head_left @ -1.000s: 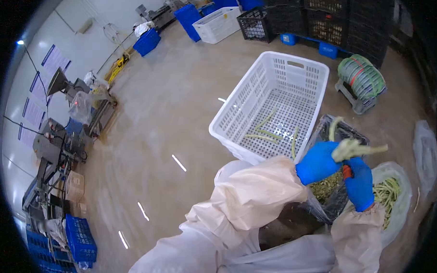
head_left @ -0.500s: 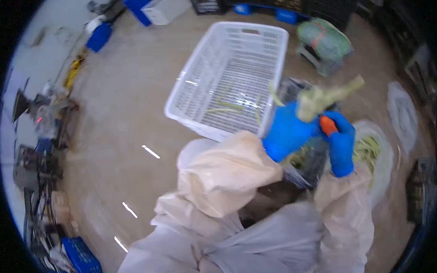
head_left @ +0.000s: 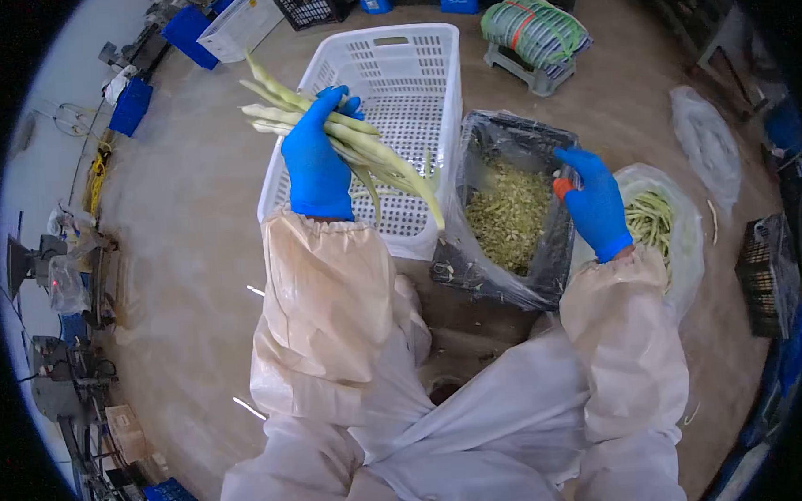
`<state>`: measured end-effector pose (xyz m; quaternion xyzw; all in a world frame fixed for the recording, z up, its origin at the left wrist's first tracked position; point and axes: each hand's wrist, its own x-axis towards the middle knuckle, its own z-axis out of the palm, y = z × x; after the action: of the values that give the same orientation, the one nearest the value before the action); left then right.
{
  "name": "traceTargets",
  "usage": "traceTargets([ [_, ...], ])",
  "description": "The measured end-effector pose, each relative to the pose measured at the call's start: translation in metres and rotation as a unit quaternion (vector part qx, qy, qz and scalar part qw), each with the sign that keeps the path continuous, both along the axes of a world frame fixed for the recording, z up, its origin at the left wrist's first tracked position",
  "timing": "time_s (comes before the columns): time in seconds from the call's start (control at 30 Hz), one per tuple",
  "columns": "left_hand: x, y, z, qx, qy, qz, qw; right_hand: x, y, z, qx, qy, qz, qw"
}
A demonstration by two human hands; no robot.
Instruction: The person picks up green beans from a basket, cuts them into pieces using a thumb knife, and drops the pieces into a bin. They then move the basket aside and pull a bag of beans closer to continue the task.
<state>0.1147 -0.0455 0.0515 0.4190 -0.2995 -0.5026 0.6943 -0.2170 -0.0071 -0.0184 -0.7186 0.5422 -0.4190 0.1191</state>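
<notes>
My left hand [head_left: 319, 169], in a blue glove, is closed around a bunch of long pale green beans [head_left: 384, 156]. It holds them above the left side of a white plastic crate [head_left: 453, 98], where a few more beans lie on the bottom. To the right, my gloved right hand [head_left: 596, 204] curls around a small orange-handled tool [head_left: 561, 188]; its working end cannot be made out. This hand is above the right edge of a bag-lined black crate [head_left: 556, 139], which contains chopped green scraps [head_left: 506, 216].
A clear plastic bag [head_left: 687, 271] with green beans [head_left: 652, 224] stands to my right. Beyond the crates, a green tied bundle [head_left: 535, 34] rests on a small stool [head_left: 532, 76]. Another plastic bag [head_left: 706, 143] lies on the floor. Machines [head_left: 65, 373] line the left side.
My left hand has carried the bean bunch from over the black crate left to the white crate, away from my right hand. The view has also shifted.
</notes>
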Motion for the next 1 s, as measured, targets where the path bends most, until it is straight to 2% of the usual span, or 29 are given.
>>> traceTargets([
  [0.03, 0.001, 0.001, 0.003, 0.000, 0.000, 0.018, 1.000, 0.003, 0.001, 0.000, -0.117, 0.106, -0.037, 0.987],
  [0.13, -0.011, 0.008, 0.009, 0.038, 0.014, -0.001, 0.999, 0.012, 0.001, 0.007, -0.038, 0.006, 0.023, 0.999],
  [0.2, -0.018, 0.008, 0.002, 0.041, 0.045, -0.072, 0.996, 0.021, 0.007, 0.015, 0.080, -0.097, 0.049, 0.991],
  [0.23, -0.028, 0.012, 0.002, 0.056, 0.062, -0.100, 0.991, 0.026, 0.011, 0.019, 0.142, -0.148, 0.059, 0.977],
  [0.33, -0.057, 0.015, -0.009, 0.097, 0.071, -0.155, 0.981, 0.041, 0.018, 0.031, 0.204, -0.259, 0.142, 0.933],
  [0.43, -0.085, 0.029, -0.012, 0.112, 0.048, -0.192, 0.974, 0.051, 0.029, 0.045, 0.287, -0.322, 0.161, 0.888],
  [0.53, -0.101, 0.034, -0.021, 0.129, 0.037, -0.233, 0.963, 0.053, 0.031, 0.039, 0.313, -0.346, 0.201, 0.861],
  [0.67, -0.117, 0.040, -0.023, 0.149, 0.019, -0.196, 0.969, 0.054, 0.033, 0.034, 0.317, -0.299, 0.188, 0.880],
  [0.77, -0.110, 0.037, -0.027, 0.137, -0.061, -0.232, 0.961, 0.047, 0.028, 0.035, 0.249, -0.340, 0.117, 0.900],
  [0.87, -0.108, 0.040, -0.025, 0.173, -0.096, -0.241, 0.950, 0.028, 0.016, 0.042, 0.187, -0.358, 0.059, 0.913],
  [0.9, -0.107, 0.040, -0.024, 0.209, -0.145, -0.245, 0.935, 0.020, 0.012, 0.043, 0.149, -0.340, 0.036, 0.928],
  [1.0, -0.110, 0.046, -0.026, 0.180, -0.196, -0.232, 0.936, 0.003, 0.003, 0.040, 0.101, -0.306, -0.003, 0.947],
])
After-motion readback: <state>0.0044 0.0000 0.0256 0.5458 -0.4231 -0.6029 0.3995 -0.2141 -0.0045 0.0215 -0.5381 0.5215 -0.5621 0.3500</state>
